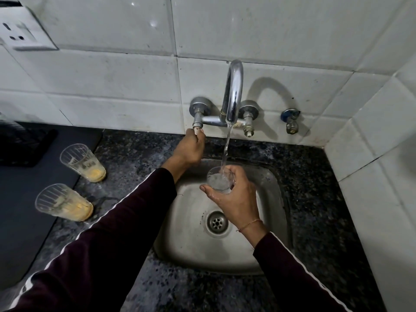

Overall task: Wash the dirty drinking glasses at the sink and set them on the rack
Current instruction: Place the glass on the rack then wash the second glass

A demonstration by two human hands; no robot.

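Right hand (236, 199) fingers (206, 188) wrapped around a drinking glass (219, 180), upright under the tap stream (226, 152) above the sink (186, 212). Left hand (190, 148) fingers pinching the tap handle (198, 129). Two dirty glasses (83, 163) standing well apart on the desk (135, 152).

We see a dark speckled stone surface (126, 154), steel sink (265, 262) set into it, dark mat (27, 199) at left, two dirty glasses (83, 163) standing by the mat's edge
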